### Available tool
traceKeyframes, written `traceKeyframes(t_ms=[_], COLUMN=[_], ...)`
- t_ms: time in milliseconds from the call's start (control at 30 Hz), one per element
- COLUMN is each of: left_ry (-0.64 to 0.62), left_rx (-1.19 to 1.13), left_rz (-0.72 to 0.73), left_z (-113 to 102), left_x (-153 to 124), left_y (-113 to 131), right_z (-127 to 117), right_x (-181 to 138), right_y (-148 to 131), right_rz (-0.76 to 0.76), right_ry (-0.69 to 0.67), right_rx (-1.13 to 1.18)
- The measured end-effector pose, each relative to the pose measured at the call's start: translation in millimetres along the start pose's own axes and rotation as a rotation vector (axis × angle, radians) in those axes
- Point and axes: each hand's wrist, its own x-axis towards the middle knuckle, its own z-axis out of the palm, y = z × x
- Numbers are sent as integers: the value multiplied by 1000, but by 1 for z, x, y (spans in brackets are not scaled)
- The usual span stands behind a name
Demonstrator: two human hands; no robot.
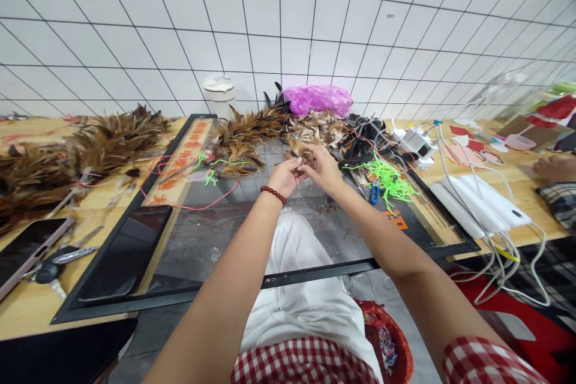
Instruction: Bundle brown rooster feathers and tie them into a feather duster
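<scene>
Two hands are meeting at one feather tuft [297, 147].
The left hand [287, 176] and right hand [323, 169] are pinching it narrowly above the glass panel [193, 246]; feather garlands [119, 137] leftward are looking finished, loose feathers [324, 130] behind seemingly remaining unbound.

place: craft workshop | signs: heaped feathers [256, 127], tangled green string [387, 183], wooden worktable [27, 319]

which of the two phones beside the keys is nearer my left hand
The phone inside the black frame; the pale-edged phone lies outside it, on wood.
</scene>
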Motion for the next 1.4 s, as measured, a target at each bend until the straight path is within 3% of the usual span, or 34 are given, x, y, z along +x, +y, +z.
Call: traceKeyframes(t_ms=[200,333,500,600,667,833,1033,1233,1400], left_ry=[17,0,-90,-165,-186,-231,-248,-134,-56], left_rx=[5,-11,46,135,179,207,230,380,155], left_rz=[8,2,-65,-161,-221,-262,-178,-93,-67], left_z=[1,-2,-7,-7,-7,-7,-5,-1,-4], left_x=[0,1,-2,-6,-8,-8,-5,-4,1], left_y=[-2,0,6,9,10,9,4,-1,0], right_z=[3,5,2,-3,-7,-7,-3,-4,0], right_x=[0,4,8,7,6,7,10,9,8], right_y=[2,7,10,8,5,2,6,4,7], right_rz=[25,149,511,578,598,609,637,647,527], right_ry=[42,52,-205,-372,-405,-322,-63,-118,-97], right_rx=[3,218,835,1025,1086,1074,890,854,845])
